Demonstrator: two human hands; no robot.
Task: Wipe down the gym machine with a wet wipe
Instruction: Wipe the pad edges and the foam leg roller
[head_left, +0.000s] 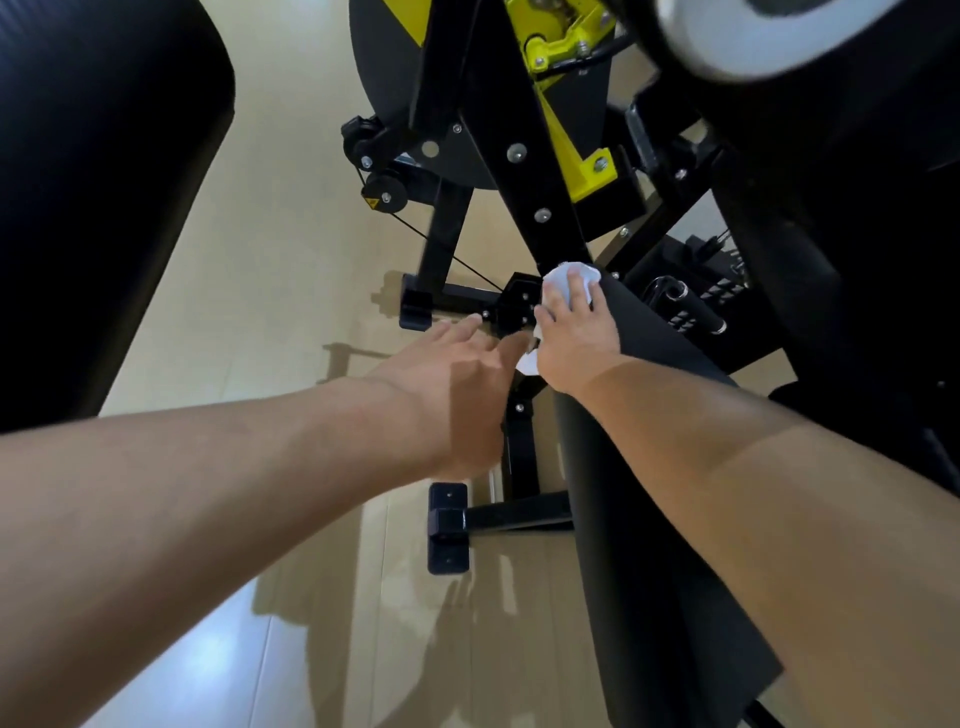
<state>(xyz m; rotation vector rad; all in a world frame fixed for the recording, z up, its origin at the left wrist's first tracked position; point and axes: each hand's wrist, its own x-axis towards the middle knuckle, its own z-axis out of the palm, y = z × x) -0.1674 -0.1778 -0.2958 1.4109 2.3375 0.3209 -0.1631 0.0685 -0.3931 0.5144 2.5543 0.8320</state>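
Observation:
The gym machine (540, 171) is a black steel frame with yellow parts, rising from the floor in the middle of the head view. My right hand (574, 338) presses a white wet wipe (569, 278) flat against the lower end of the slanted black upright, beside the black seat pad (649, 467). A corner of the wipe shows under the heel of that hand. My left hand (457, 379) reaches forward with fingers straight and relaxed, close to the black bracket (514, 306) at the frame's base. It holds nothing.
A thick black padded roller (93, 182) fills the upper left. A white-rimmed part (763, 36) hangs blurred at the top right. Black frame feet (447, 525) rest on the shiny beige floor (291, 270). Chromed handles and weight-stack parts (691, 306) lie to the right.

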